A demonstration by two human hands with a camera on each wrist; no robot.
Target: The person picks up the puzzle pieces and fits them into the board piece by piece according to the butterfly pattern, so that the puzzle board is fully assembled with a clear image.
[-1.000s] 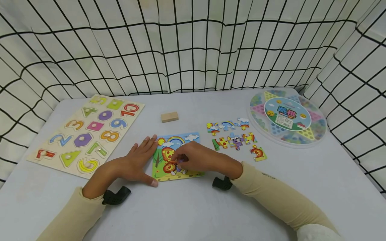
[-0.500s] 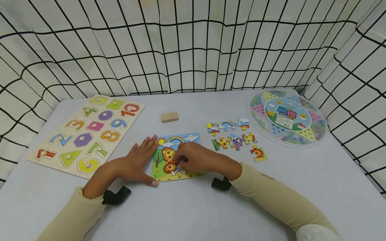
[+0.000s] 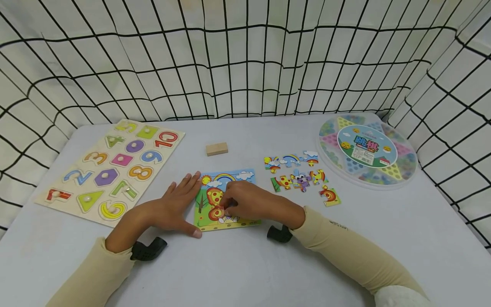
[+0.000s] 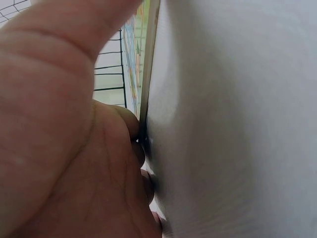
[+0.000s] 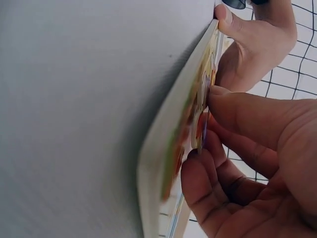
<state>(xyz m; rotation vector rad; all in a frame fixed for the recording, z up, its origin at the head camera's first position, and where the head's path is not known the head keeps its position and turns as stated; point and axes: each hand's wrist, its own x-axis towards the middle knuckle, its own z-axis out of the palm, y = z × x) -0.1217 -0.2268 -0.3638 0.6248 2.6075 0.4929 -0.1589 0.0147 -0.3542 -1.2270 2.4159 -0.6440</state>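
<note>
A colourful butterfly jigsaw board (image 3: 204,216) lies on the white table in the head view. Along its left edge rests my left hand (image 3: 174,211), fingers spread and thumb at the near left corner. My right hand (image 3: 247,201) is over the right half of the board, hiding part of the picture. Between thumb and fingertips it pinches a thin jigsaw piece (image 5: 202,128), tilted close against the board's face in the right wrist view. The left wrist view shows the left palm (image 4: 74,168) beside the board's edge (image 4: 149,54).
Several loose jigsaw pieces (image 3: 300,181) lie right of the board. Behind it sits a small wooden block (image 3: 216,149). A number-and-shape peg board (image 3: 115,162) lies at the left, a round Chinese checkers box (image 3: 366,149) at the back right. Black netting (image 3: 245,64) rises behind the table.
The right hand has shifted slightly over the board, and less of the pinched jigsaw piece shows between its fingers. The left hand stays in place.
</note>
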